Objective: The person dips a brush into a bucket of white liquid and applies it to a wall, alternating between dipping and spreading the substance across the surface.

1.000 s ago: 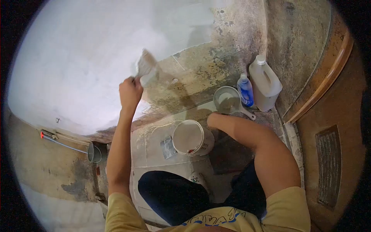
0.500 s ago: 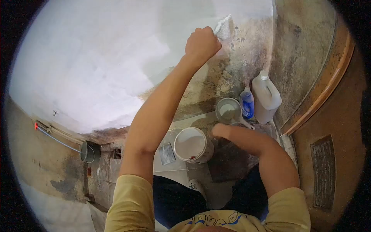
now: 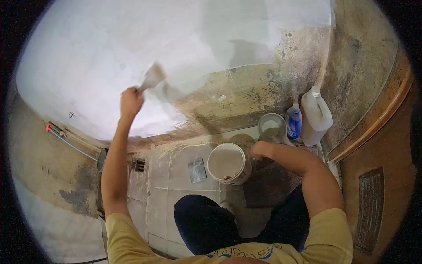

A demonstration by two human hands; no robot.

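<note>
My left hand is closed round the handle of a scraper, whose blade points up and right in front of the white-coated wall. The blade is slightly blurred. Beside the white bucket, on its right, is my right hand. Its fingers are mostly hidden behind the wrist, so what it holds, if anything, does not show. A grey pan with a handle lies just beyond that hand. Left of the bucket, a flat grey plate rests on the tiles.
A blue-labelled bottle and a large translucent jug stand in the right corner. A dark bucket is at the left, near a floor drain. Wooden trim runs along the right side.
My left hand has swung left and down from the stained upper wall area, carrying the scraper. My right hand stays beside the bucket. The view has shifted slightly.
</note>
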